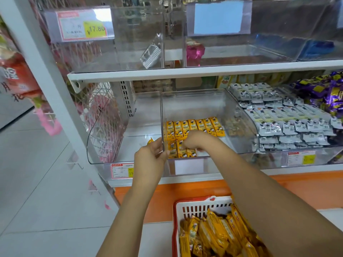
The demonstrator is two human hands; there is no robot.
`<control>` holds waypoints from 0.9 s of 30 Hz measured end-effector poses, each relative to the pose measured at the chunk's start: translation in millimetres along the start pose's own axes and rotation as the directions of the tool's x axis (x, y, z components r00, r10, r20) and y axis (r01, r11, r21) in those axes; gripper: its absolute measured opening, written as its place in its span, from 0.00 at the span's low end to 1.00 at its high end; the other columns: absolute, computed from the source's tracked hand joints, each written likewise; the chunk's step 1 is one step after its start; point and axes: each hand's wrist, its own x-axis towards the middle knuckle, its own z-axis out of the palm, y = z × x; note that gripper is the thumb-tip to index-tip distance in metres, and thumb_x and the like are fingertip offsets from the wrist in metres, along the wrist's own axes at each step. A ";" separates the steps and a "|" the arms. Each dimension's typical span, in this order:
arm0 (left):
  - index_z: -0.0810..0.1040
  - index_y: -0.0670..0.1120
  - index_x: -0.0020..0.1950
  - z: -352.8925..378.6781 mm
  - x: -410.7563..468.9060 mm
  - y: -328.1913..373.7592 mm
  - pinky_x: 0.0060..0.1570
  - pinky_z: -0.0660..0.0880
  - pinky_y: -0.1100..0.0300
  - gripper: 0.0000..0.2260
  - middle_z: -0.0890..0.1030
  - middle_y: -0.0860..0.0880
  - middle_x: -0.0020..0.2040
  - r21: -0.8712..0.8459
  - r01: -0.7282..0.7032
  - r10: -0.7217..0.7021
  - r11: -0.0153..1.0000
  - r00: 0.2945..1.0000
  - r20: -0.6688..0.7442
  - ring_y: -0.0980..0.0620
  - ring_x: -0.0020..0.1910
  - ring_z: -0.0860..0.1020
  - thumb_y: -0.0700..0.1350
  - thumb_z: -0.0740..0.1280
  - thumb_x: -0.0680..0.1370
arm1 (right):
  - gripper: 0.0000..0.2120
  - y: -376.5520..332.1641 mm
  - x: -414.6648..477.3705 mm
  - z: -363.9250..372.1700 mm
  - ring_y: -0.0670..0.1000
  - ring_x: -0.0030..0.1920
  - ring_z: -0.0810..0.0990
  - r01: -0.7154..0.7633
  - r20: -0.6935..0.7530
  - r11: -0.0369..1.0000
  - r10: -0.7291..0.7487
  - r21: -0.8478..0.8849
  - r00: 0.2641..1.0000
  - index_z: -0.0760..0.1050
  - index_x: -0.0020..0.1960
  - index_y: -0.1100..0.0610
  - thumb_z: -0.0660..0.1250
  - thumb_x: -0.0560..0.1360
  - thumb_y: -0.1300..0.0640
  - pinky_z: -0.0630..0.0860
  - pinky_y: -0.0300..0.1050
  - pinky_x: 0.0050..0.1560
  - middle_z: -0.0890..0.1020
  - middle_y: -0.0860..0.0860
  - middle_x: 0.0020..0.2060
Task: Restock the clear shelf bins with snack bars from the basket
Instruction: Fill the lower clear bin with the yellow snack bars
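Gripping the clear bin (185, 106) edge, left hand (150, 154); right hand (194, 140) curled over yellow snack bars (196, 125), grasp unclear. Likely light, slick: pinch edgewise.

This is a shop, in a snack aisle. White shelves (204, 72) carry clear bins (239, 115) of wrapped snack bars (200, 125) with yellow price tags (84, 26) clipped in front. A red-and-white shopping basket (193, 200) stands below.

Yellow snack bars (196, 125) in clear bin (194, 104)
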 end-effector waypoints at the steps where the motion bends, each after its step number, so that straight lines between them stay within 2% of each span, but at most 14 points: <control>1: 0.80 0.46 0.60 -0.8 -3.0 -0.4 0.55 0.74 0.62 0.15 0.82 0.53 0.51 0.003 -0.027 0.027 1.000 0.999 -0.024 0.60 0.49 0.78 0.35 0.67 0.76 | 0.15 0.7 -1.7 -1.1 0.49 0.29 0.68 0.005 -0.064 1.000 -0.004 0.004 0.998 0.68 0.35 0.59 0.60 0.80 0.56 0.66 0.40 0.28 0.71 0.52 0.32; 3: 0.84 0.49 0.49 -2.8 -10.2 -3.4 0.54 0.77 0.55 0.07 0.84 0.54 0.45 0.034 -0.085 0.088 0.996 0.991 -0.097 0.60 0.45 0.80 0.43 0.67 0.77 | 0.17 4.2 -10.2 -3.7 0.49 0.29 0.69 0.048 -0.215 0.998 -0.040 0.031 0.976 0.67 0.32 0.59 0.60 0.79 0.56 0.64 0.40 0.27 0.71 0.52 0.30; 6: 0.82 0.46 0.38 -5.2 -24.1 -9.9 0.44 0.78 0.50 0.14 0.83 0.52 0.34 0.059 -0.085 0.096 0.995 0.970 -0.225 0.53 0.37 0.82 0.51 0.64 0.78 | 0.22 11.7 -41.9 -0.1 0.49 0.28 0.65 0.204 -0.351 0.978 -0.179 0.036 0.919 0.62 0.28 0.58 0.59 0.79 0.53 0.60 0.42 0.27 0.66 0.52 0.26; 9: 0.76 0.44 0.30 -3.6 -43.3 -19.3 0.37 0.77 0.49 0.19 0.79 0.47 0.27 0.078 -0.011 0.031 0.997 0.966 -0.256 0.47 0.32 0.80 0.50 0.63 0.79 | 0.22 27.8 -85.1 20.3 0.50 0.30 0.66 0.294 -0.283 0.955 -0.272 0.039 0.920 0.61 0.30 0.56 0.59 0.80 0.50 0.62 0.44 0.30 0.66 0.51 0.28; 12: 0.74 0.45 0.26 10.2 -60.9 -46.0 0.38 0.78 0.50 0.19 0.79 0.46 0.27 0.157 0.149 -0.136 0.976 0.986 -0.092 0.46 0.31 0.80 0.45 0.63 0.78 | 0.16 47.8 -102.4 73.8 0.51 0.41 0.71 0.242 -0.175 0.967 -0.253 -0.085 0.952 0.66 0.36 0.54 0.60 0.79 0.47 0.68 0.44 0.41 0.70 0.48 0.35; 14: 0.74 0.46 0.28 23.3 -70.4 -63.8 0.36 0.78 0.54 0.18 0.79 0.44 0.29 0.216 0.268 -0.290 0.939 0.954 0.073 0.46 0.31 0.79 0.43 0.63 0.78 | 0.09 56.6 -100.4 123.6 0.52 0.47 0.75 0.191 -0.081 0.967 -0.207 -0.166 0.975 0.74 0.49 0.55 0.62 0.78 0.49 0.70 0.45 0.43 0.78 0.51 0.47; 15: 0.72 0.46 0.28 29.4 -75.3 -69.1 0.32 0.75 0.59 0.17 0.77 0.45 0.29 0.300 0.289 -0.345 0.909 0.926 0.155 0.49 0.29 0.75 0.42 0.62 0.78 | 0.11 59.8 -96.2 149.2 0.53 0.52 0.77 0.165 -0.011 0.966 -0.171 -0.201 0.985 0.74 0.56 0.57 0.64 0.77 0.52 0.72 0.46 0.45 0.78 0.54 0.54; 17: 0.68 0.47 0.29 41.5 -86.4 -76.8 0.25 0.63 0.66 0.17 0.70 0.48 0.29 0.460 0.270 -0.420 0.846 0.869 0.263 0.55 0.27 0.68 0.39 0.59 0.78 | 0.24 68.2 -81.3 192.5 0.57 0.63 0.72 0.084 0.112 0.963 -0.057 -0.256 0.992 0.66 0.69 0.58 0.67 0.75 0.57 0.74 0.49 0.54 0.70 0.57 0.65; 18: 0.70 0.46 0.31 47.0 -92.6 -78.7 0.27 0.63 0.66 0.16 0.70 0.49 0.31 0.503 0.264 -0.453 0.823 0.839 0.301 0.55 0.29 0.69 0.40 0.57 0.79 | 0.30 72.8 -74.1 208.2 0.59 0.68 0.67 0.040 0.128 0.958 -0.004 -0.283 0.992 0.61 0.72 0.59 0.69 0.74 0.57 0.73 0.51 0.60 0.66 0.58 0.69; 20: 0.76 0.40 0.47 58.7 -106.1 -85.1 0.39 0.72 0.62 0.12 0.76 0.45 0.43 0.605 0.222 -0.518 0.764 0.771 0.370 0.49 0.45 0.78 0.41 0.54 0.82 | 0.41 81.4 -63.9 229.0 0.61 0.71 0.61 -0.045 0.118 0.940 0.090 -0.338 0.989 0.53 0.75 0.59 0.73 0.72 0.54 0.70 0.53 0.65 0.60 0.59 0.72; 21: 0.74 0.38 0.57 64.0 -112.7 -88.2 0.48 0.74 0.59 0.12 0.78 0.42 0.52 0.648 0.208 -0.545 0.733 0.749 0.376 0.46 0.54 0.77 0.41 0.54 0.82 | 0.44 85.3 -60.2 237.0 0.62 0.72 0.59 -0.082 0.106 0.933 0.126 -0.349 0.986 0.50 0.76 0.60 0.74 0.71 0.53 0.69 0.53 0.66 0.58 0.60 0.73; 22: 0.72 0.37 0.63 69.3 -118.6 -93.4 0.54 0.73 0.57 0.13 0.77 0.41 0.58 0.678 0.189 -0.554 0.710 0.745 0.372 0.45 0.59 0.76 0.40 0.54 0.82 | 0.46 88.7 -57.6 243.6 0.62 0.72 0.59 -0.112 0.096 0.932 0.154 -0.345 0.983 0.47 0.77 0.61 0.74 0.71 0.54 0.69 0.52 0.67 0.57 0.61 0.73; 24: 0.71 0.37 0.64 76.6 -126.7 -102.6 0.56 0.72 0.59 0.14 0.75 0.41 0.63 0.703 0.196 -0.563 0.683 0.755 0.336 0.45 0.61 0.75 0.38 0.56 0.80 | 0.46 91.6 -55.2 252.8 0.62 0.72 0.59 -0.149 0.083 0.935 0.185 -0.321 0.979 0.44 0.77 0.61 0.72 0.72 0.57 0.69 0.51 0.66 0.55 0.62 0.74; 27: 0.70 0.37 0.64 80.8 -128.8 -108.1 0.55 0.71 0.61 0.14 0.75 0.41 0.63 0.726 0.204 -0.561 0.657 0.776 0.289 0.46 0.62 0.75 0.37 0.57 0.79 | 0.38 89.3 -51.5 258.0 0.61 0.70 0.61 -0.158 0.020 0.905 0.181 -0.396 0.983 0.48 0.76 0.63 0.68 0.75 0.57 0.70 0.51 0.64 0.58 0.61 0.72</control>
